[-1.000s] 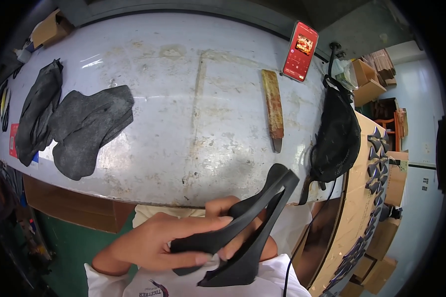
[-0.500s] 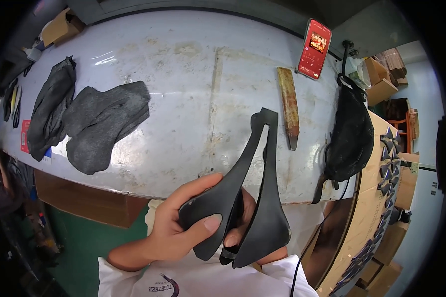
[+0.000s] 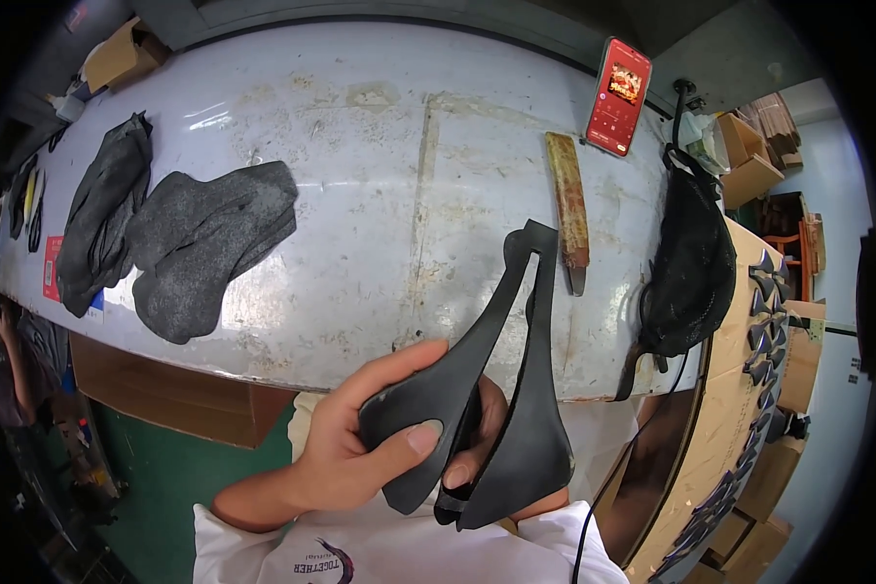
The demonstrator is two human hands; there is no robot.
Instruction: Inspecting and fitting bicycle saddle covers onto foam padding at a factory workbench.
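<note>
left hand (image 3: 360, 448) pinches black leather shoe-upper piece (image 3: 501, 389) | right hand (image 3: 477, 438) grips it from beneath, mostly hidden | piece held above near edge of desk (image 3: 380, 195) | phone (image 3: 618, 95) well apart

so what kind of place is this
Likely a small shoe or leather-goods workshop: a worn worktable, piles of dark cut material, and rows of black cut pieces on a wooden board at the right.

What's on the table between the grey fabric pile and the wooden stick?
Nothing: in the head view, only bare, stained table top lies between the grey fabric pile and the wooden stick.
</note>
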